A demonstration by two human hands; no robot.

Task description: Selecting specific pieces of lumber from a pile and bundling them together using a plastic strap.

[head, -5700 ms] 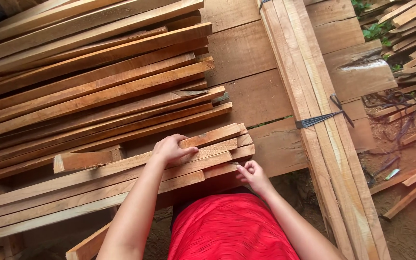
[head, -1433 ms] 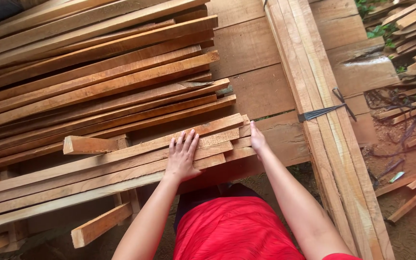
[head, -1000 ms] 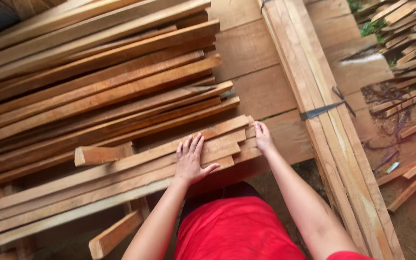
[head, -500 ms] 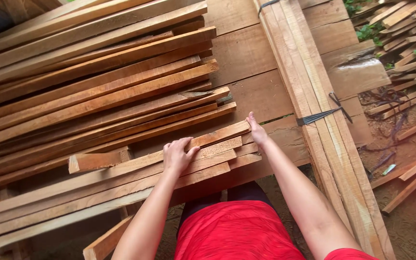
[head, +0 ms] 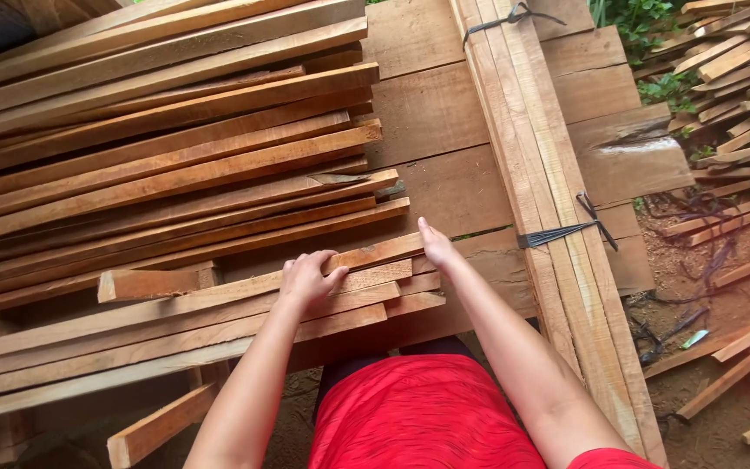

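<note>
At centre frame, the left hand (head: pixel 307 276) curls its fingers over the far edge of the top wooden slat (head: pixel 219 291), gripping it. The right hand (head: pixel 436 246) lies flat, fingers together, against that slat's right end, beside the tied slat bundle (head: pixel 557 226) on the table (head: pixel 444 113).

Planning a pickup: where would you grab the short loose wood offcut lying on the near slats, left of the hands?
Probably across the middle of the short offcut, pinching its two long side faces from above. It lies flat on the near row of slats, so its top and sides are free, and the left hand sits well to its right.
</note>
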